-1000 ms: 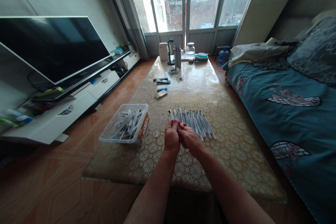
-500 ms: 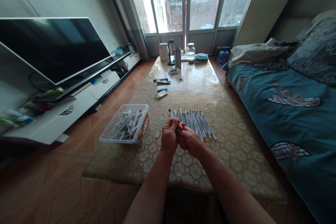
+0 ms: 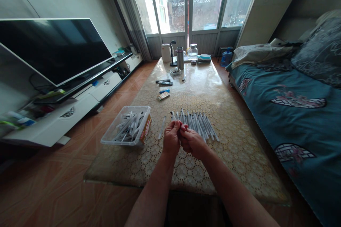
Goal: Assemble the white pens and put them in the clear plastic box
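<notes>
My left hand and my right hand meet over the table, both closed, with thumbs and fingertips pressed together. A slim pale pen with a dark, slightly flared end sticks up beyond the left fingers and appears held there. What the right fingertips pinch is hidden. Just past my hands lies a row of several translucent white pens with dark ends, partly covered by the right hand. One single pen lies apart, left of my left hand. Farther left stands a clear plastic box filled with loose pale and dark pen-like pieces.
The table has a patterned cover. On it are a small box, a blue object, remotes, a glass ashtray, a steel flask, a kettle and a glass jar. A bed stands right.
The dark end of the pen above my left fingers has shifted very slightly. Both hands stay together in nearly the same place; the other things have not moved.
</notes>
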### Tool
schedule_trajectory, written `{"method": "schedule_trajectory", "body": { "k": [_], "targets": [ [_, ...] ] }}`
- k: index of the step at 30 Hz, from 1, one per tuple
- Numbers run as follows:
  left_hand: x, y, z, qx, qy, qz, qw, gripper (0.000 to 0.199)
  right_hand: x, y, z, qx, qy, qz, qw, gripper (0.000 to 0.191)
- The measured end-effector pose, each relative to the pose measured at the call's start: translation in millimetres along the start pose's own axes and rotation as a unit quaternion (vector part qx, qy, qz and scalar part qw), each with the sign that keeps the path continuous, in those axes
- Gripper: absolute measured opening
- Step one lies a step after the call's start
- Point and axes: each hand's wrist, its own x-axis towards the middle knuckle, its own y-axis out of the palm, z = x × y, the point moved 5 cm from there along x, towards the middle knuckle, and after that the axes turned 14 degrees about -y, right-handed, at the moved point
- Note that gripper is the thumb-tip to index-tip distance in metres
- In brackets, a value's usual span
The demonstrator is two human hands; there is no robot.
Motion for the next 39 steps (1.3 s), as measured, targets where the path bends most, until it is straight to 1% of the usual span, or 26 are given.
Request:
{"method": "schedule_trajectory", "body": {
  "k": [3,6,10,13,15,17,19,21,23,24,25,27,28,30,32,35,37,39],
  "targets": [
    [0,0.2,0,-0.012,-0.011,0.005,1.0,0.024,0,2,-1,0.009,-0.021,-0.007,1.0,0.047],
    [-1,0.5,-1,-0.004,-0.006,0.004,1.0,0.024,1,2,-4,0.018,-0.045,-0.017,0.999,0.045],
    [-5,3.7,-8,0.059,0.044,0.0,0.997,0.024,3,3,-7,0.002,-0.071,-0.018,0.997,0.041],
    [-9,4.9,-15,0.115,0.081,-0.012,0.99,0.025,2,5,-11,-0.019,-0.058,-0.014,0.998,0.04],
    [-9,3.7,-18,0.128,0.082,-0.012,0.988,0.025,0,6,-13,-0.028,-0.042,-0.006,0.999,0.04],
    [-5,0.4,-19,0.111,0.06,-0.007,0.992,0.025,-3,6,-14,-0.038,-0.031,0.009,0.999,0.042],
    [1,-4.4,-19,0.074,0.03,-0.008,0.997,0.025,-5,3,-11,-0.059,-0.016,0.037,0.997,0.044],
    [5,-9.5,-19,0.048,0.009,-0.02,0.999,0.026,-7,-4,-6,-0.093,0.009,0.07,0.993,0.045],
    [8,-13.4,-18,0.055,-0.017,-0.034,0.998,0.027,-5,-16,2,-0.137,0.031,0.073,0.987,0.041],
    [8,-14.3,-16,0.068,-0.045,-0.033,0.996,0.027,-3,-25,8,-0.16,0.025,0.048,0.986,0.039],
    [8,-13.9,-13,0.084,-0.084,-0.02,0.993,0.027,0,-33,15,-0.178,0.006,0.011,0.984,0.038],
    [4,-9.7,-5,0.111,-0.174,0.04,0.978,0.027,4,-47,30,-0.192,-0.052,-0.069,0.978,0.039],
    [1,-6.9,-1,0.118,-0.214,0.076,0.967,0.028,5,-51,35,-0.191,-0.078,-0.097,0.974,0.04],
    [-6,-2.6,3,0.116,-0.265,0.131,0.948,0.035,6,-54,40,-0.187,-0.106,-0.114,0.97,0.04],
    [-11,-0.4,5,0.101,-0.289,0.159,0.939,0.038,6,-52,41,-0.188,-0.11,-0.1,0.971,0.037],
    [-15,2.0,6,0.077,-0.311,0.178,0.93,0.034,4,-49,40,-0.161,-0.099,-0.084,0.978,0.035],
    [-15,3.5,6,0.051,-0.308,0.178,0.933,0.029,3,-48,38,-0.115,-0.083,-0.077,0.987,0.036],
    [-12,4.2,5,0.014,-0.285,0.162,0.945,0.024,3,-50,38,-0.07,-0.078,-0.09,0.99,0.036]
  ]
}}
